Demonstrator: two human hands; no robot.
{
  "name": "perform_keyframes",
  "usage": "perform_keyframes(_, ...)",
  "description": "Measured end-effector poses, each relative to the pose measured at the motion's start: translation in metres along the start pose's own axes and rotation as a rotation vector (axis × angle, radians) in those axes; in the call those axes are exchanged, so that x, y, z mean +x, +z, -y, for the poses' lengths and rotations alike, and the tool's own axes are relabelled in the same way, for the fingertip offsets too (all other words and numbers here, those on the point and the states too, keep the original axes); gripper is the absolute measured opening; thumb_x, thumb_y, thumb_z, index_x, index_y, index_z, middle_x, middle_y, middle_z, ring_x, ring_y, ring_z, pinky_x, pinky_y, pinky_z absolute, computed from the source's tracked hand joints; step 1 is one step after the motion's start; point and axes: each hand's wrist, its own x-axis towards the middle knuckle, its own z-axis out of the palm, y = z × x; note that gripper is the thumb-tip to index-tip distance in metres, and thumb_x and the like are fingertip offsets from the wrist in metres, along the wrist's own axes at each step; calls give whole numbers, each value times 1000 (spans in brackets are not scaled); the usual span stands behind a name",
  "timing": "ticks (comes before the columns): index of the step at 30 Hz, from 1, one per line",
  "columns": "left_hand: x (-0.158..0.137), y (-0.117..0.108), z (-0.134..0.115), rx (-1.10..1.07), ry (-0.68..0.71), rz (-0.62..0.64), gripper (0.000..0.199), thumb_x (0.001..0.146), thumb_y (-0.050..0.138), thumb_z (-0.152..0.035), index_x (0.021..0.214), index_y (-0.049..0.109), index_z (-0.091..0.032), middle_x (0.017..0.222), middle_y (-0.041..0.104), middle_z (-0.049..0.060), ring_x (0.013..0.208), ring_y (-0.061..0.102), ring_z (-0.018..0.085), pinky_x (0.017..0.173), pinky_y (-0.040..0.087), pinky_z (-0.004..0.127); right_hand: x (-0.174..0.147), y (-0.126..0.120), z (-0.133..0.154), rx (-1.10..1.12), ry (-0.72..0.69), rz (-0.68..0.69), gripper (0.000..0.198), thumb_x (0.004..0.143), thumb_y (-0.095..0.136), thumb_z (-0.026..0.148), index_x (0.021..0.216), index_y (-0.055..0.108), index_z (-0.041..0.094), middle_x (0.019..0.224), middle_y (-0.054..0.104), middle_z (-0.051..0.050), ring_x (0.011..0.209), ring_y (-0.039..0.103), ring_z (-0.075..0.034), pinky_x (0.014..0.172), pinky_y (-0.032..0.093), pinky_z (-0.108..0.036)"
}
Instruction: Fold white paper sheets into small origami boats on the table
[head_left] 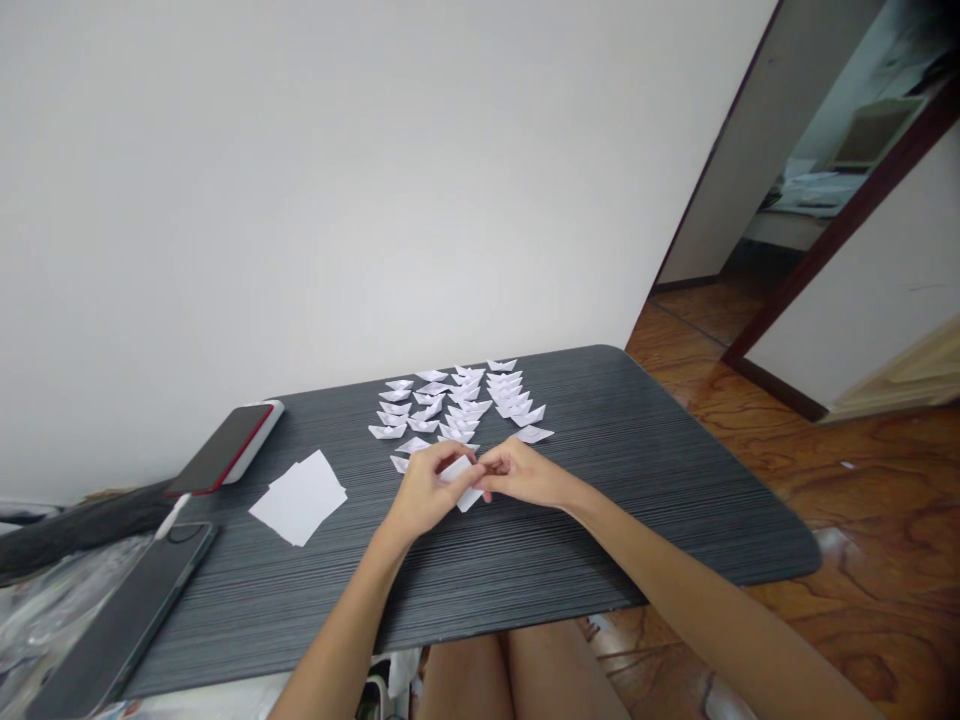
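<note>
While fingers (496,482) hold paper (470,500), boats (465,410) beyond, tabletop (637,460) open to right edge (716,455)

The folded white slip (469,499) I hold is matt paper, as are the pointed white boats (466,412) beyond it and the square white sheets (301,497) to my left. Beneath them, my dark grey, round-cornered tabletop (622,470) looks matt with fine wood-like streaks. The brown swirl-grained floor (885,520) at right is glossy, the broad white far wall (375,180) looks smooth and matt, and crumpled clear wrapping (82,590) at left looks like thin plastic.
</note>
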Motion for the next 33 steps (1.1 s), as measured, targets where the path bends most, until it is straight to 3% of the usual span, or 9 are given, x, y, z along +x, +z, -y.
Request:
perform_keyframes(3,0,2,0,88,9,-5,23,72,52,-29,57,61,-14,49,53,0,45,43,8,43,32,19,-1,3,-1,-95,-16,-12,18,71,50,22,57,55,12,50,49,2,45,40,-7,44,29,-20)
perform_keyframes(8,0,0,0,-71,-179,-41,37,75,48,-37,47,51,-14,33,43,-4,31,35,6,33,23,18,-1,2,1,-290,-71,-197,25,76,44,24,54,53,13,47,40,4,46,34,-7,44,23,-20)
perform_keyframes(11,0,-8,3,-163,-246,-143,36,76,45,-38,51,50,-14,33,47,-3,26,33,5,30,22,17,-2,-7,1,-340,-78,-264,26,76,45,27,55,54,13,47,41,3,47,34,-7,45,23,-21)
perform_keyframes(13,-1,-15,7,-176,-247,-284,30,77,46,-37,56,52,-15,28,41,-6,25,30,5,30,23,16,-2,-13,1,-369,-61,-339,27,75,47,28,53,54,13,47,40,3,47,34,-8,45,23,-21)
perform_keyframes(15,-1,-19,12,-149,-244,-327,31,77,46,-37,57,52,-15,28,39,-6,24,31,5,30,24,16,-2,-17,0,-369,-71,-365,27,74,48,29,53,54,14,47,40,3,47,35,-8,46,24,-21)
perform_keyframes(19,-2,-14,12,-263,-149,-136,30,78,45,-37,86,61,-13,57,60,1,37,47,7,37,35,17,-1,-13,-1,-353,-78,-279,26,75,47,30,55,55,14,48,43,3,47,36,-8,46,25,-21)
perform_keyframes(23,-3,-7,6,-413,-122,67,36,77,47,-32,104,57,-10,56,61,3,48,55,12,52,45,24,-1,-9,-1,-275,-94,-243,26,76,46,31,59,54,14,52,46,2,49,38,-8,47,27,-21)
perform_keyframes(28,-5,-8,3,-435,-119,1,35,72,55,-28,102,59,-11,70,63,5,57,58,13,62,47,27,1,-12,0,-151,-97,-278,27,76,46,35,59,50,15,52,42,3,49,36,-8,46,27,-21)
perform_keyframes(33,-5,-8,1,-495,-93,29,37,71,57,-26,104,58,-11,69,64,6,61,59,14,65,48,28,1,-11,5,-73,-62,-216,32,77,44,40,58,47,14,50,41,3,47,36,-7,45,27,-21)
